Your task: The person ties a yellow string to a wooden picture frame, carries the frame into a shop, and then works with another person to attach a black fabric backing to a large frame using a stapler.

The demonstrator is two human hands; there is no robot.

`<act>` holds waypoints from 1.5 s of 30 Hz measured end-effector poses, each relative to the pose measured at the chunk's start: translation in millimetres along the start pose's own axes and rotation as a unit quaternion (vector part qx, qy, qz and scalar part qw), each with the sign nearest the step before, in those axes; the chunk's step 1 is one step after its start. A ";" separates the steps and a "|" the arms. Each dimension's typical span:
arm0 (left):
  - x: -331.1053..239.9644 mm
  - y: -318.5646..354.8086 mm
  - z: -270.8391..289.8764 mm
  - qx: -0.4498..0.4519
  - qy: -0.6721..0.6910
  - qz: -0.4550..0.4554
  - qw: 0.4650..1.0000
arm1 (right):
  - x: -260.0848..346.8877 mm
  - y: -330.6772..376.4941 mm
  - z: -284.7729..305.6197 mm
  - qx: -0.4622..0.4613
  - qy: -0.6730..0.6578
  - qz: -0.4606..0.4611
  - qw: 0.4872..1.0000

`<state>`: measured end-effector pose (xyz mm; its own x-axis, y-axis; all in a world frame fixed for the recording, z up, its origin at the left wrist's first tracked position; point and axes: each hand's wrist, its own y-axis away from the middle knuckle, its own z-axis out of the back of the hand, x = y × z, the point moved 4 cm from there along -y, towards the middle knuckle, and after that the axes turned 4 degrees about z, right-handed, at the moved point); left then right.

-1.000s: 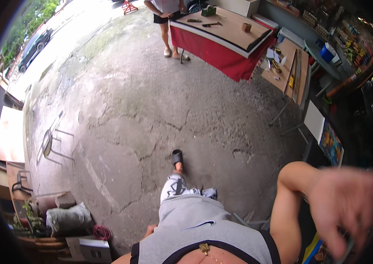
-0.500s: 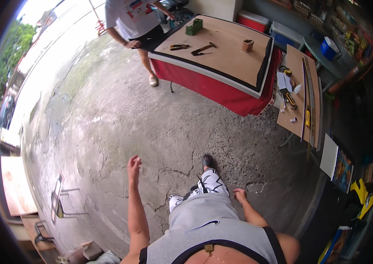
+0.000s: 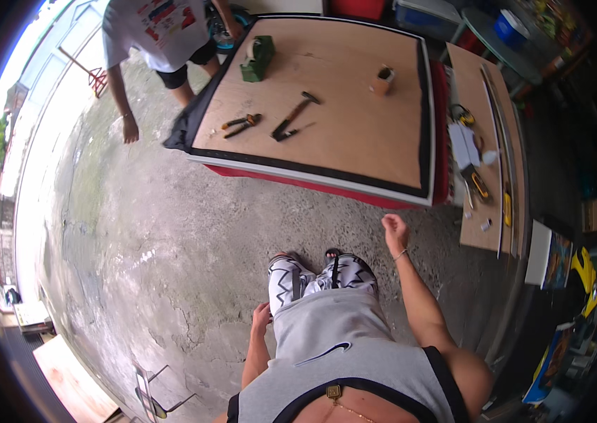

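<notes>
My left hand [image 3: 261, 319] hangs beside my left thigh; its fingers are partly hidden, so I cannot tell whether it holds anything. My right hand [image 3: 396, 230] is out in front, just short of the table's near right corner, with fingers curled in and nothing visible in them. On the table lies a brown board [image 3: 344, 134] edged with black fabric. It carries pliers [image 3: 242, 125] with orange-and-black handles, a hammer [image 3: 297, 115] with a slim dark tool beside it, a green tape dispenser [image 3: 257, 59] and a small brown container [image 3: 382, 81].
Another person [image 3: 150, 35] stands at the table's far left, one arm hanging down. A side bench [image 3: 478, 229] at the right bears a tape measure [image 3: 462, 115], white paper, a yellow-handled cutter [image 3: 507, 210] and long strips. A metal-framed chair [image 3: 147, 398] stands at lower left.
I have stepped closer to the table. My left hand has swung back to my thigh, while my right has swung forward. The other person's near arm has come off the table edge and hangs down.
</notes>
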<state>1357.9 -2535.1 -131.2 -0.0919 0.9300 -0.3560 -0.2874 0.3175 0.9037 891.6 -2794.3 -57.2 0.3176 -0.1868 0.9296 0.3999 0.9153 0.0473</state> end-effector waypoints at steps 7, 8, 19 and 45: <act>-159.4 -99.7 65.2 -0.009 -0.082 -0.035 0.996 | 61.6 -87.9 -47.9 -0.156 0.137 0.052 0.977; -191.4 -114.4 79.2 -0.016 -0.078 -0.051 0.996 | 56.4 -92.7 -53.3 -0.169 0.128 0.016 0.977; -502.1 -188.5 162.4 -0.052 0.091 -0.196 0.975 | 36.1 -103.9 -80.8 -0.335 0.370 -0.046 0.865; -655.1 -374.7 286.9 0.403 0.243 -0.043 0.881 | 334.8 -68.1 -568.6 -0.031 0.064 0.057 0.996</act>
<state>1799.3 -3210.1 -168.3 -0.5562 0.7690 -0.3150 0.4394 0.5939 0.6740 1459.6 -3122.0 43.0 0.4697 -0.1299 0.8732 0.4052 0.9105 -0.0825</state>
